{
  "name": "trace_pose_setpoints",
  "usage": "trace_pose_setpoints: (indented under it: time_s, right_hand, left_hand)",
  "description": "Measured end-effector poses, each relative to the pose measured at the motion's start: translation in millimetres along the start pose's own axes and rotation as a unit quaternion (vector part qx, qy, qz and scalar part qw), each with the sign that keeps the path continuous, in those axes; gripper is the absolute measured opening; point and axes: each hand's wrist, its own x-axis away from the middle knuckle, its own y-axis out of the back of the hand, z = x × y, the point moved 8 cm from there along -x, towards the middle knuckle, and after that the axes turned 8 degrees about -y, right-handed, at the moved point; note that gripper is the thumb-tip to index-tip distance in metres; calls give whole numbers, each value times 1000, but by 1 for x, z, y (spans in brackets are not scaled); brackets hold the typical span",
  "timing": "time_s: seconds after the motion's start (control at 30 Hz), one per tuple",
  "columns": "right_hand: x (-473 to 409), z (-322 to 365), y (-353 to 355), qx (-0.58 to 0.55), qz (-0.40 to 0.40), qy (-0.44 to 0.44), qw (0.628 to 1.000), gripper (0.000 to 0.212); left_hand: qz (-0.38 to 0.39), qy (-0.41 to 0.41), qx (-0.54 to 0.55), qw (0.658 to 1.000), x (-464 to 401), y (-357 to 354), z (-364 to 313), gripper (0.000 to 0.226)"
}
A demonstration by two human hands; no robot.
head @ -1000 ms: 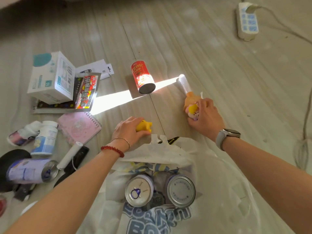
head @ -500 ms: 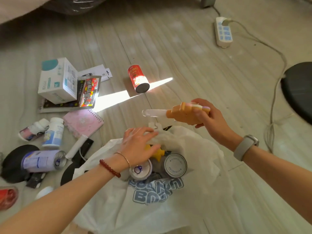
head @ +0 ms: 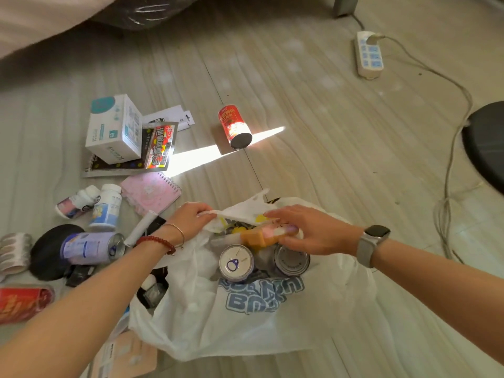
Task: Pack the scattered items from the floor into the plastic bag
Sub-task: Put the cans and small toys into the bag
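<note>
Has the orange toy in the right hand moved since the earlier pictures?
Yes. The orange toy left the floor near the red can and now sits inside the plastic bag's mouth, under the right hand.

A white plastic bag [head: 253,320] with blue lettering lies open below both hands, two cans [head: 236,262] upright inside. An orange toy [head: 257,237] sits under the right hand [head: 313,231]; the left hand [head: 191,218] pinches the bag's rim. A red can [head: 234,126] lies on its side, well beyond the hands.

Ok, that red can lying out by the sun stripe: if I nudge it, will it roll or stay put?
The red can lies on its side on the smooth floor, touching nothing, so a sideways push would probably roll it. Its rigid-looking wall should take a firm grip. Whether it is full or empty cannot be told.
</note>
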Motion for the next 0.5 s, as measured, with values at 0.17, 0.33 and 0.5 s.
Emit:
trace_pose_setpoints:
  time_s: [0.17,0.33,0.5]
  right_hand:
    - [-9,-27,-16,165,57,-69,982,56]
    - [1,-47,4,163,-3,-113,980,53]
    - [4,-90,-8,2,34,-283,958,54]
  left_hand:
    - [-7,2,19,1000,5,7,0,19]
    - [11,21,5,1000,4,1,-6,34]
    - [-56,26,29,998,2,2,-3,15]
